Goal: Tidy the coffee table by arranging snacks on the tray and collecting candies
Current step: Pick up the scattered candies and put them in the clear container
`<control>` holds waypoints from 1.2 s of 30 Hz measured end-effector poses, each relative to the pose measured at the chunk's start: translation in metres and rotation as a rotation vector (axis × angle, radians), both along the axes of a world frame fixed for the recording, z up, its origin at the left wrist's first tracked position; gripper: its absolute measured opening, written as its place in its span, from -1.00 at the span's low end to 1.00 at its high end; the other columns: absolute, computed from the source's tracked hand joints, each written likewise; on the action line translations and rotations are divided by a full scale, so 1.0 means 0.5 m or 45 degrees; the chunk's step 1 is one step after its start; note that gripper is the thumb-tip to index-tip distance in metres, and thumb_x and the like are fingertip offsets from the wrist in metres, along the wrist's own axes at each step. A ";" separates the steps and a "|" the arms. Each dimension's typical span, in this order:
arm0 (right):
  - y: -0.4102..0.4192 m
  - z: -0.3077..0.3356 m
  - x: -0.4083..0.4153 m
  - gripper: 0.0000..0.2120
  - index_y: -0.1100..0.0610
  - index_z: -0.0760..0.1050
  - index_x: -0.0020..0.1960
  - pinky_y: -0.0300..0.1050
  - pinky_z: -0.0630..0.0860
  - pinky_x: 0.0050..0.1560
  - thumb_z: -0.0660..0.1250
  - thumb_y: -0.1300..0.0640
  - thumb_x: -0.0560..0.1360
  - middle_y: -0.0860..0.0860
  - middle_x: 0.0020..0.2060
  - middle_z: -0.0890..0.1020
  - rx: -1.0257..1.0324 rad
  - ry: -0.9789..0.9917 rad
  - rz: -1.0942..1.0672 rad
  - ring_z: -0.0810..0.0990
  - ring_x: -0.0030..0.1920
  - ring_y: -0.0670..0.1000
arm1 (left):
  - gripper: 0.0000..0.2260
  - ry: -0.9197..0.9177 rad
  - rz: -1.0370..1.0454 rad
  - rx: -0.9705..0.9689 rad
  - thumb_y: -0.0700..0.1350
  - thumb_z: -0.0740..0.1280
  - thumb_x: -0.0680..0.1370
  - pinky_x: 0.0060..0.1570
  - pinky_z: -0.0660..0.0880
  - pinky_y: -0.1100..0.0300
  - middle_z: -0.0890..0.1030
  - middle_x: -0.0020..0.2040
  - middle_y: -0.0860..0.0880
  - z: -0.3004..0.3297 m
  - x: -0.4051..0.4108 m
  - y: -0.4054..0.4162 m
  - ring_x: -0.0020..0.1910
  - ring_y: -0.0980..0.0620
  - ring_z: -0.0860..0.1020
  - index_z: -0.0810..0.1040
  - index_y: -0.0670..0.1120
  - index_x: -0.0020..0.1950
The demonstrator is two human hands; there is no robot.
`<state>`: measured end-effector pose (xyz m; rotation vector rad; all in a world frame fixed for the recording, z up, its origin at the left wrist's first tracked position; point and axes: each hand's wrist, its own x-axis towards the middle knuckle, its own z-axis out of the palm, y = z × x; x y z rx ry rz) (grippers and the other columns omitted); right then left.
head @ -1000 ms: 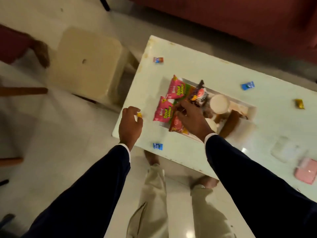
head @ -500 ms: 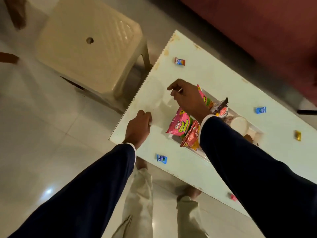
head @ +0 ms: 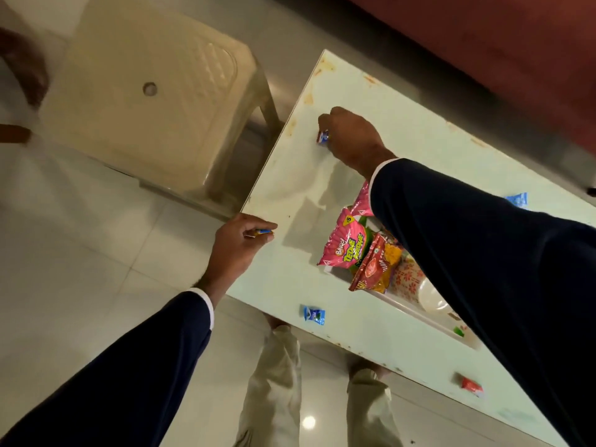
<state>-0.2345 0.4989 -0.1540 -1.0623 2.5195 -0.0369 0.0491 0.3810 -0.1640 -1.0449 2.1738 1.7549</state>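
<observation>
On the pale coffee table [head: 403, 146] my right hand [head: 351, 140] reaches to the far left corner and pinches a small red-and-blue candy [head: 322, 137]. At the table's near left edge, my left hand [head: 238, 243] holds a yellow-and-blue candy [head: 263, 232] in curled fingers. A white tray [head: 416, 312] holds pink snack packets [head: 343, 245] and a red-and-yellow packet [head: 375, 269]; my right sleeve hides most of it. Loose on the table lie a blue candy [head: 313, 314], a red candy [head: 471, 387] and another blue candy [head: 517, 200].
A cream plastic stool [head: 145, 101] stands on the tiled floor left of the table. A dark red sofa [head: 483, 37] runs along the table's far side. Through the near part I see my beige trouser legs [head: 274, 382].
My right hand has left the tray and reached to the far left corner, where it now pinches the red-and-blue candy. My left hand stays at the near edge. The view has swung closer.
</observation>
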 end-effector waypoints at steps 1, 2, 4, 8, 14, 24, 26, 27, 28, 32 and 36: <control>0.008 0.004 0.010 -0.80 0.23 0.56 0.12 0.00 0.52 -0.03 0.33 0.30 0.50 0.19 0.07 0.57 -0.034 -0.067 -0.007 0.58 0.05 0.23 | -0.81 -0.009 0.033 0.021 -0.26 0.53 0.47 0.13 0.62 0.02 0.70 0.03 -0.01 0.003 -0.003 0.007 -0.01 0.01 0.68 0.76 -0.01 0.00; 0.018 0.012 0.019 -0.82 0.23 0.59 0.09 0.00 0.53 0.01 0.35 0.28 0.50 0.18 0.04 0.61 -0.102 -0.164 -0.055 0.59 0.04 0.20 | -0.82 -0.005 0.060 0.042 -0.26 0.52 0.48 0.12 0.63 -0.01 0.71 0.02 -0.01 0.008 -0.007 0.015 -0.01 0.00 0.69 0.77 -0.03 0.01; 0.050 0.049 0.048 -0.85 0.22 0.64 0.05 -0.02 0.58 0.01 0.37 0.21 0.52 0.11 -0.07 0.67 -0.349 -0.399 -0.279 0.64 -0.06 0.09 | -0.84 0.053 0.089 0.095 -0.24 0.51 0.49 -0.04 0.66 0.00 0.74 -0.06 -0.03 0.025 -0.022 0.036 -0.10 -0.03 0.72 0.76 -0.02 0.01; 0.164 0.157 0.135 -0.90 0.14 0.59 0.02 -0.17 0.58 -0.23 0.30 0.16 0.61 -0.02 -0.28 0.62 -0.906 -0.746 -0.761 0.60 -0.34 -0.08 | -0.91 0.212 0.077 0.165 -0.13 0.44 0.52 -0.28 0.57 0.14 0.72 -0.20 -0.05 0.079 -0.070 0.104 -0.36 -0.02 0.63 0.72 0.03 -0.03; 0.477 0.251 0.274 -0.80 0.19 0.53 -0.08 -0.09 0.45 -0.34 0.27 0.10 0.64 0.11 -0.39 0.54 -1.141 -0.784 -1.207 0.49 -0.42 0.01 | -0.97 0.359 0.041 0.018 0.01 0.43 0.54 -0.31 0.50 0.20 0.65 -0.30 0.06 0.163 -0.153 0.299 -0.38 0.11 0.57 0.64 0.12 -0.03; 1.070 0.247 0.397 -0.93 0.18 0.58 0.05 -0.10 0.62 -0.21 0.36 0.22 0.58 0.11 -0.19 0.73 -1.211 -0.618 -1.929 0.72 -0.24 0.08 | -0.74 0.443 -0.622 0.190 -0.17 0.37 0.62 -0.30 0.54 0.31 0.73 -0.02 0.09 0.252 -0.237 0.843 -0.20 0.09 0.69 0.59 0.22 0.11; 1.158 0.226 0.409 -0.90 0.23 0.57 0.03 -0.09 0.60 -0.27 0.35 0.19 0.59 0.12 -0.22 0.72 -1.109 -0.520 -2.053 0.69 -0.29 0.07 | -0.77 0.324 -0.799 0.177 -0.19 0.37 0.62 -0.32 0.54 0.29 0.73 -0.06 0.10 0.234 -0.238 0.958 -0.21 0.08 0.70 0.60 0.17 0.11; 1.187 0.215 0.411 -0.89 0.22 0.58 0.02 -0.09 0.58 -0.28 0.35 0.18 0.59 0.11 -0.22 0.71 -1.043 -0.483 -2.088 0.68 -0.30 0.06 | -0.80 0.264 -0.868 0.141 -0.17 0.38 0.62 -0.34 0.52 0.31 0.73 -0.11 0.11 0.221 -0.237 1.004 -0.25 0.10 0.68 0.61 0.15 0.11; 1.217 0.205 0.415 -0.89 0.21 0.59 0.02 -0.10 0.57 -0.27 0.36 0.17 0.58 0.10 -0.21 0.71 -0.994 -0.461 -2.114 0.67 -0.30 0.06 | -0.83 0.206 -0.932 0.099 -0.14 0.38 0.61 -0.34 0.51 0.31 0.73 -0.16 0.12 0.205 -0.235 1.053 -0.29 0.11 0.67 0.61 0.14 0.09; 1.284 0.166 0.406 -0.86 0.19 0.60 0.11 -0.09 0.68 -0.12 0.36 0.19 0.57 0.11 -0.09 0.71 -0.886 -0.407 -2.112 0.71 -0.17 0.08 | -0.90 0.059 -1.083 -0.062 -0.08 0.38 0.60 -0.21 0.65 0.09 0.71 -0.18 0.08 0.151 -0.230 1.200 -0.31 0.13 0.67 0.63 0.08 0.08; 1.317 0.135 0.399 -0.67 0.13 0.55 0.30 -0.37 0.59 0.02 0.38 0.20 0.54 0.06 0.12 0.68 -0.855 -0.401 -2.036 0.67 -0.01 0.00 | -0.72 0.037 -1.121 -0.229 -0.06 0.39 0.61 -0.03 0.67 -0.01 0.69 0.06 0.00 0.114 -0.230 1.278 -0.09 -0.02 0.70 0.51 0.08 0.32</control>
